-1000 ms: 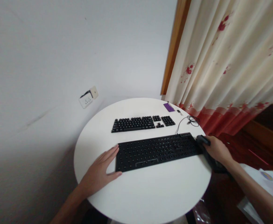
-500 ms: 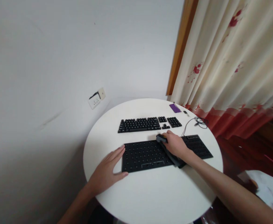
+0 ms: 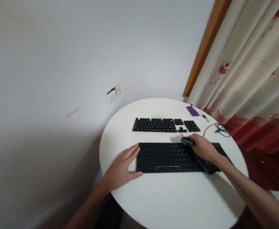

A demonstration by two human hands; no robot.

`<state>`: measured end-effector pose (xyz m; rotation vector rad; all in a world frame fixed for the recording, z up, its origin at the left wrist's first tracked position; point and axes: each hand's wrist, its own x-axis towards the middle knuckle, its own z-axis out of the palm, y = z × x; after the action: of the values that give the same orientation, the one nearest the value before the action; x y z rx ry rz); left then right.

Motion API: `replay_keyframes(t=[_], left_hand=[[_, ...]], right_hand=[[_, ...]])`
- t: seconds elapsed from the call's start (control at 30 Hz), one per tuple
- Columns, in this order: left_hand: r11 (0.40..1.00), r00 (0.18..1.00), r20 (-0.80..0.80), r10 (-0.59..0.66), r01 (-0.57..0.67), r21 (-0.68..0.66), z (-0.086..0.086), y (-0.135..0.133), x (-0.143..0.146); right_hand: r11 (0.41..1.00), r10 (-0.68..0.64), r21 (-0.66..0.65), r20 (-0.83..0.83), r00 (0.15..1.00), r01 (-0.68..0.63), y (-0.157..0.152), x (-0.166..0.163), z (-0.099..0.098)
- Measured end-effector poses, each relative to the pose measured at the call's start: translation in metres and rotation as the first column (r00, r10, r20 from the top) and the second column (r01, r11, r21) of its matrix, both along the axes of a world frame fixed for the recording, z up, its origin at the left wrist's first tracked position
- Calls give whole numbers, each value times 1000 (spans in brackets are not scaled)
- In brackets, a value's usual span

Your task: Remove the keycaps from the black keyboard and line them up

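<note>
A black keyboard base (image 3: 165,157) without keycaps lies on the round white table (image 3: 172,197). My left hand (image 3: 123,167) lies flat on the table, fingers against the base's left edge and thumb along its front corner. My right hand (image 3: 203,149) is shut on a black hand-held device (image 3: 207,165) whose tip (image 3: 187,141) sits at the base's upper right part. Behind it, black keycaps (image 3: 158,124) lie set out in keyboard order.
A purple card (image 3: 192,110), a small plug-like item (image 3: 204,117) and a coiled black cable (image 3: 219,128) lie at the table's far right. A wall socket (image 3: 113,95) is on the white wall. A cream and red curtain (image 3: 249,79) hangs at the right.
My right hand has brought the black device from the table's right edge onto the keyboard base, first to its middle, now further right. My left hand has stayed at the left edge.
</note>
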<state>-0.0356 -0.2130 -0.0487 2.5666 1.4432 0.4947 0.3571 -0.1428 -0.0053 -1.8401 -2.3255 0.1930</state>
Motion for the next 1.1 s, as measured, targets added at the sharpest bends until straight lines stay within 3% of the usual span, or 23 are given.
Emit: replay_keyframes(t=[0.13,0.3,0.4,0.5,0.67,0.77,0.83,0.97,1.1], left_hand=[[999,1000,-26,9,-10,-39,-1,0,0],[999,1000,-14,23,-23,-46,2,-2,3],[999,1000,9,26,-26,-36,4,-3,3],[999,1000,19,19,-19,-36,4,-4,2],[999,1000,3,16,-16,-52,1,-3,1],[998,1000,6,18,-18,-55,0,-2,2],[998,1000,15,20,-19,-53,0,-1,3],[999,999,38,29,-27,-47,1,-1,3],[998,998,56,18,-14,-62,2,-1,2]], right_hand=[[979,203,0,-63,977,-204,4,-69,3],[910,415,14,-60,908,-415,6,-159,13],[875,484,8,-44,874,-484,4,-190,16],[886,464,-2,-5,886,-464,4,-187,16],[968,246,-61,64,967,-242,13,-142,16],[985,164,-57,42,986,-162,10,-138,17],[980,191,-45,-5,982,-191,-2,-152,17],[922,380,-58,-70,922,-384,-42,-182,14],[823,543,-140,-93,835,-551,-67,-165,16]])
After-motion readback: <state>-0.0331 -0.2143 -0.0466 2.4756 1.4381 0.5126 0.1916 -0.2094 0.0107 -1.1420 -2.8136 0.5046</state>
